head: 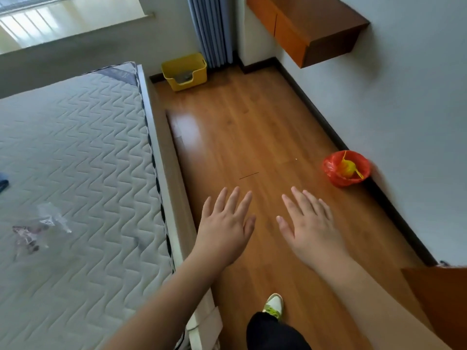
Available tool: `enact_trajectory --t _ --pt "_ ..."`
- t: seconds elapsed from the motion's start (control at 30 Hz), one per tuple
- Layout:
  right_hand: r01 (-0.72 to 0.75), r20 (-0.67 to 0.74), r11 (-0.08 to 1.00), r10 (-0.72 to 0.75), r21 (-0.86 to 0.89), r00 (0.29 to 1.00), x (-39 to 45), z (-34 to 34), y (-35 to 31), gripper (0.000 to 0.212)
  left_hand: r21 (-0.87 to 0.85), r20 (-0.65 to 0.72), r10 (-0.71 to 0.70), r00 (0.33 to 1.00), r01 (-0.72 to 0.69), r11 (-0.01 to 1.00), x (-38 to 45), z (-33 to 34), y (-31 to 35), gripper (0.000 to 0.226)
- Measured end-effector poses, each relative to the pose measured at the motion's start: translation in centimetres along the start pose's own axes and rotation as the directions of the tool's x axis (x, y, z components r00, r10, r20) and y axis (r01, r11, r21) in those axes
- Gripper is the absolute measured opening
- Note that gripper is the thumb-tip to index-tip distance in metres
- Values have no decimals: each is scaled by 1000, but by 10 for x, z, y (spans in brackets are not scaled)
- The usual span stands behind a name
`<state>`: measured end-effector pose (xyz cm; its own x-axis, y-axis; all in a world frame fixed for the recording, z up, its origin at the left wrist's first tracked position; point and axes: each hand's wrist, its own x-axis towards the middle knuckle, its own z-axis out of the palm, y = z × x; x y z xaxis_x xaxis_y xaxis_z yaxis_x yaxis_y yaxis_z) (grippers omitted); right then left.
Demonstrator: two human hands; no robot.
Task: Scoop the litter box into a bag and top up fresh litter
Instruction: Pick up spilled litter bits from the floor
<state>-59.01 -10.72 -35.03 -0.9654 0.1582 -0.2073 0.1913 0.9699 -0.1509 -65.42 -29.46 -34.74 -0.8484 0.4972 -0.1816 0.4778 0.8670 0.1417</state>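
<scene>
A yellow litter box [184, 71] stands on the wooden floor at the far end of the room, by the curtain, with grey litter inside. A small bin lined with a red bag [345, 168] sits against the right wall, with a yellow scoop [348, 165] lying in it. My left hand [226, 227] and my right hand [309, 224] are stretched out in front of me, palms down, fingers straight and spread, holding nothing. Both hover above the floor, well short of the litter box.
A bare quilted mattress [75, 173] on a white bed frame fills the left side, with a crumpled clear wrapper [43, 226] on it. A wooden shelf [308, 26] juts from the right wall. A strip of floor [242, 127] runs between bed and wall. My shoe [274, 305] shows below.
</scene>
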Motion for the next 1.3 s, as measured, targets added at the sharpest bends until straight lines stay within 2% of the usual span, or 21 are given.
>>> enact_trajectory --t 0.13,0.3,0.63,0.8,0.93,1.07,1.3 --pt "4 17 1000 -4 28 1000 15 0 23 66 -8 -18 19 1000 -19 1000 27 2 19 65" --pt "21 8 999 -21 43 1000 38 6 32 65 -35 -60 -9 998 7 999 48 -4 11 60" --pt "158 -67 985 -153 67 986 143 -38 -15 59 -47 -256 -132 958 124 991 116 -50 -50 52" --pt "224 -72 975 -223 6 972 242 -62 -66 58 -58 -123 -135 983 129 990 186 -65 -121 64" --pt "197 -107 980 -201 -40 974 311 -85 -90 58 -46 -145 -150 978 144 988 232 -89 -176 66" --pt "161 -88 987 -162 -12 983 365 -97 -105 57 21 -131 -110 985 113 993 279 -116 -214 66" --pt "92 -94 994 -86 55 992 476 -120 -90 63 -90 -146 -103 984 91 992 376 -141 -230 68"
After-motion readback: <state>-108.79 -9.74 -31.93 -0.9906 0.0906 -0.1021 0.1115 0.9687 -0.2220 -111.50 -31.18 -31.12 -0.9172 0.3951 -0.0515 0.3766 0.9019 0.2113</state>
